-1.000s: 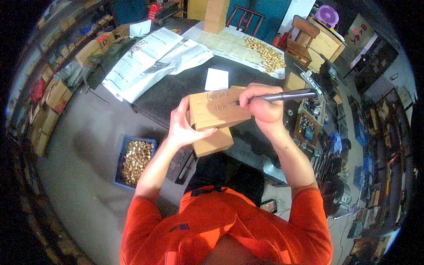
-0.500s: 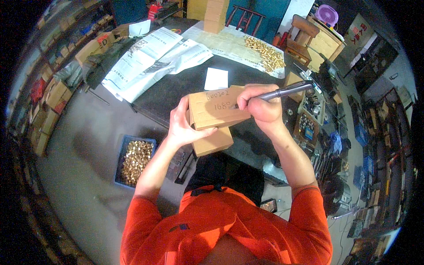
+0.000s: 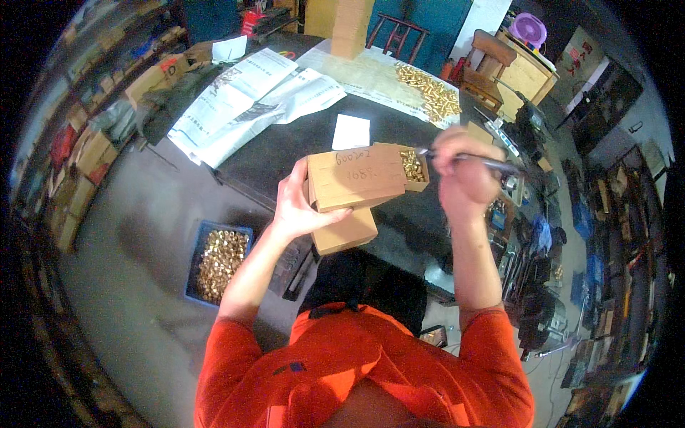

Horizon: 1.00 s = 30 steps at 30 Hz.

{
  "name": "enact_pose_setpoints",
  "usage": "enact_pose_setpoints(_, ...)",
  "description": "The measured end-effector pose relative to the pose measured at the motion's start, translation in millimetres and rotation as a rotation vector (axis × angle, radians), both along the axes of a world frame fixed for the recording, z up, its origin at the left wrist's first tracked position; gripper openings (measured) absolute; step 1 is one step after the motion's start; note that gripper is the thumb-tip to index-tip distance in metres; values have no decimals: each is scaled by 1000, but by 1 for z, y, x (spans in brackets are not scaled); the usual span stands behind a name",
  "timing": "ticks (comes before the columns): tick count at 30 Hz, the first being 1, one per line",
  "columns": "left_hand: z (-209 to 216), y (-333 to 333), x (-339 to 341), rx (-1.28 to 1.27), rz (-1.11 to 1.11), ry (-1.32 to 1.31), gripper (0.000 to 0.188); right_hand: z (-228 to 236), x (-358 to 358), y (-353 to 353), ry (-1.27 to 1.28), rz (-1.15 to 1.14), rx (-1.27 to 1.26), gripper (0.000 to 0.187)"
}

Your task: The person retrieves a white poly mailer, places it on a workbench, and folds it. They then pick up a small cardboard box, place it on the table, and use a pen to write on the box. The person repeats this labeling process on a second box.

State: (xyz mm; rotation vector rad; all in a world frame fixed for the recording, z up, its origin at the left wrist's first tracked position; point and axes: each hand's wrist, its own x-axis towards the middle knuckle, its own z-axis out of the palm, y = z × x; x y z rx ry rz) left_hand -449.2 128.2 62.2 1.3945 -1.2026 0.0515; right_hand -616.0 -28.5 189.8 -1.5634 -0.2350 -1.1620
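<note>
My left hand [image 3: 293,205] grips the left end of a brown cardboard box [image 3: 360,187], thumb along its near lower edge. Handwritten marks run across the box's upper face. Directly below it, nearer to me, shows another cardboard box [image 3: 347,234]. My right hand [image 3: 467,175], smeared by motion, is closed around a dark marker pen [image 3: 492,163] to the right of the box, apart from it. Between that hand and the box, a small open carton of brass parts [image 3: 413,168] shows, partly hidden behind the box.
On the dark table [image 3: 264,158] lie newspaper sheets [image 3: 235,96], a white paper slip [image 3: 352,132] and a spread of brass pieces [image 3: 432,93]. A blue bin [image 3: 189,274] of brass fittings stands on the floor at left. Tools and trays crowd the right side.
My right hand has lifted the marker pen off the box and swung to the right, uncovering the carton of brass parts. The left hand and its box are nearly unmoved.
</note>
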Motion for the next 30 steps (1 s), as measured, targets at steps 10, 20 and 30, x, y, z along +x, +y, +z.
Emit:
enact_pose_setpoints(10, 6, 2, -5, 59, 26, -10, 82, -69, -49, 11, 165, 11, 340, 28)
enact_pose_setpoints(20, 16, 13, -10, 146, 13, -13, 84, -81, -46, -4, 652, 398, 733, 88)
enact_pose_setpoints(30, 4, 26, -18, -21, -154, -386, 69, -81, -54, 19, 787, 480, 743, 97)
